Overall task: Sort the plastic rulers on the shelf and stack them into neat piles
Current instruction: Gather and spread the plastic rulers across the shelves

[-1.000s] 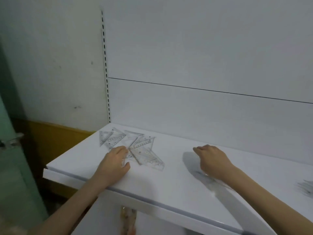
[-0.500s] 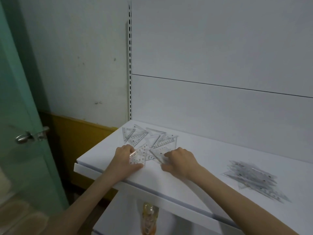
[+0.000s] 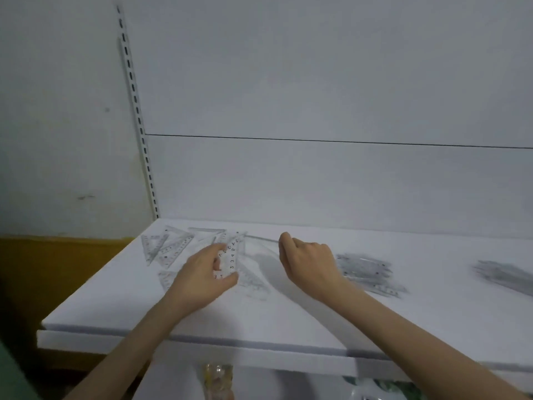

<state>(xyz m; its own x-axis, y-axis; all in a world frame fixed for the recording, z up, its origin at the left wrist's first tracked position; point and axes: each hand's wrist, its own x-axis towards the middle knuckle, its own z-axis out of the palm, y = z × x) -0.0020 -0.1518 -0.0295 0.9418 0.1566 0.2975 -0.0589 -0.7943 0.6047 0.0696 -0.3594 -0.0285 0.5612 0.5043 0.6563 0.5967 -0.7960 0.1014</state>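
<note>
Clear rulers half sorted on the shelf; one piece taken up from the scatter.

The left hand [image 3: 204, 272] pinches a numbered ruler [image 3: 231, 256] between thumb and fingers at the near side of the scatter, likely to check its kind before it goes to a pile; the right hand [image 3: 308, 261] hangs just beside it with fingers curled, and a thin clear edge [image 3: 261, 238] meets its fingertips, though I cannot tell whether it pinches that or holds nothing; the loose rulers [image 3: 167, 246] lie overlapped at the back left of the shelf [image 3: 259, 319], unsorted; a near pile [image 3: 366, 269] sits just right of the right hand, and a far pile [image 3: 504, 275] lies well apart toward the right end, probably one kind each; no tray or box shows, so each pile rests bare on the shelf; much sorting seems left.
</note>
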